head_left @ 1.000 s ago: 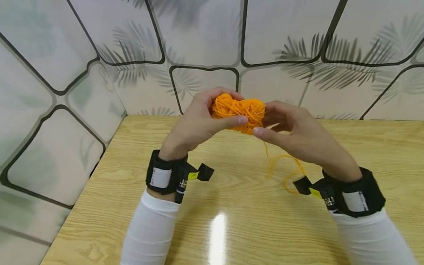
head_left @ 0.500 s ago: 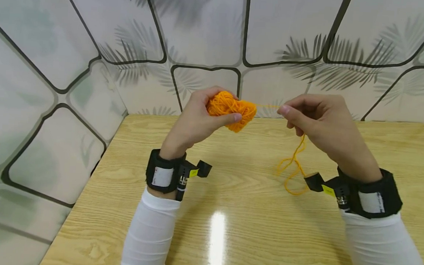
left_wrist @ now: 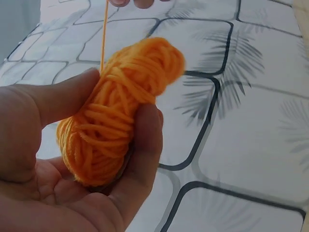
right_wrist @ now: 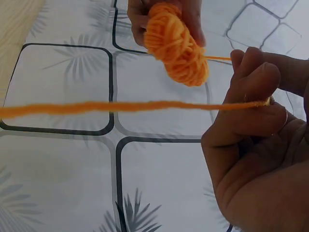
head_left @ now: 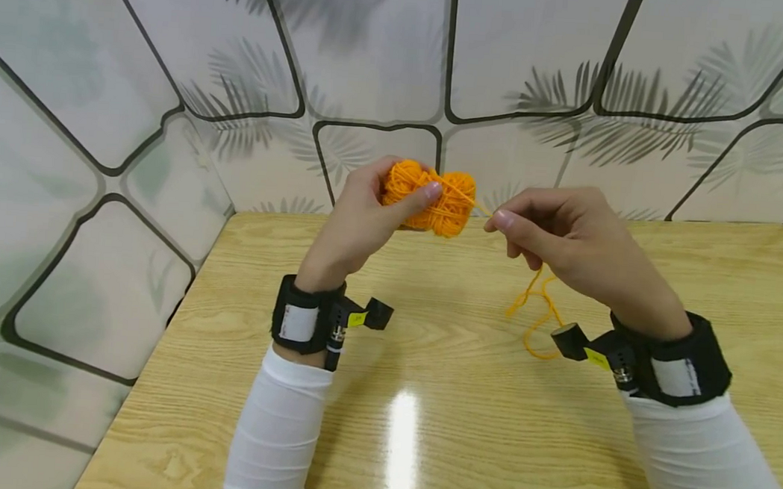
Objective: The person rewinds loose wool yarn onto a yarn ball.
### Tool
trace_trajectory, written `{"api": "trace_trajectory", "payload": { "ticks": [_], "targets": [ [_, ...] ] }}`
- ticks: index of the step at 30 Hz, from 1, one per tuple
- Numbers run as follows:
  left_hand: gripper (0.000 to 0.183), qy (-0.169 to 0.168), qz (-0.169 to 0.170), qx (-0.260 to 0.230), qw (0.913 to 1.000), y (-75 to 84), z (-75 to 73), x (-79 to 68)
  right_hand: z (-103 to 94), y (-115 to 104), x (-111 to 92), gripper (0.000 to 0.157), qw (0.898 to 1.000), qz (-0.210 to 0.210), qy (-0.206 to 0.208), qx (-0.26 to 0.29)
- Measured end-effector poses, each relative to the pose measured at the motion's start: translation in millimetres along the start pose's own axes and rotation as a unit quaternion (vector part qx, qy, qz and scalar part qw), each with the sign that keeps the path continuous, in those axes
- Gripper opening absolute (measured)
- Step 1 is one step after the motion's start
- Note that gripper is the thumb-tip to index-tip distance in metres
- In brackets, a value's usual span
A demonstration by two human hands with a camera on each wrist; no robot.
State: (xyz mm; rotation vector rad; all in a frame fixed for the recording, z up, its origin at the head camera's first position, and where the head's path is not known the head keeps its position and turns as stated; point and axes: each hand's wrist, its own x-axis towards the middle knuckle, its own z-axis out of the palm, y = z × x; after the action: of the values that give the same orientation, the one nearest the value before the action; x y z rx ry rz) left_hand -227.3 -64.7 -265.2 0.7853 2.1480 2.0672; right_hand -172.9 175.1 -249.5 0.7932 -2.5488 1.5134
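Observation:
My left hand [head_left: 367, 209] grips a small orange ball of yarn [head_left: 457, 204], held up over the far part of the table. In the left wrist view the thumb presses one side of the yarn ball [left_wrist: 108, 116] and the fingers wrap the other. To its right, my right hand [head_left: 564, 225] pinches the yarn strand [head_left: 483, 208] between thumb and index finger. This strand runs tight from the ball to the fingertips. From under the right hand a loose tail [head_left: 549, 303] of yarn hangs down in loops. In the right wrist view a strand [right_wrist: 120, 106] passes through the curled fingers.
A light wood-grain table [head_left: 456, 398] spreads beneath both hands. Behind it stands a wall [head_left: 376, 56] with a dark-line and leaf pattern, and another patterned wall [head_left: 108, 257] borders the left side. Each wrist wears a black strap with a small camera [head_left: 379, 315].
My right hand left the ball's side, pinched the strand and pulled it out to the right. Since then it has come back slightly nearer the ball, which has turned in my left hand.

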Motion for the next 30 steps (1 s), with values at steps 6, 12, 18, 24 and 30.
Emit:
{"api": "trace_trajectory", "payload": {
  "ticks": [6,12,18,24,30],
  "targets": [
    [0.038,0.004,-0.039,-0.13,0.9907,6.6,1.0,-0.4,9.9,4.8,5.0,0.014,0.998,-0.033,-0.053,0.005],
    [0.042,0.007,-0.066,-0.173,0.9826,10.3,6.4,0.6,17.6,9.9,7.5,0.013,0.996,-0.048,-0.081,0.007],
    [0.028,-0.016,-0.057,-0.197,0.9786,12.4,5.1,-1.3,12.6,11.7,7.6,0.012,0.996,-0.053,-0.077,-0.001],
    [0.024,-0.058,-0.024,-0.215,0.9746,14.1,-0.5,-3.2,-2.5,10.2,3.8,0.014,1.0,-0.009,-0.026,-0.003],
    [0.033,-0.122,-0.014,-0.26,0.9578,14.3,-2.5,-4.9,-6.7,13.7,4.9,0.014,0.998,0.0,-0.053,0.028]
  ]
}}
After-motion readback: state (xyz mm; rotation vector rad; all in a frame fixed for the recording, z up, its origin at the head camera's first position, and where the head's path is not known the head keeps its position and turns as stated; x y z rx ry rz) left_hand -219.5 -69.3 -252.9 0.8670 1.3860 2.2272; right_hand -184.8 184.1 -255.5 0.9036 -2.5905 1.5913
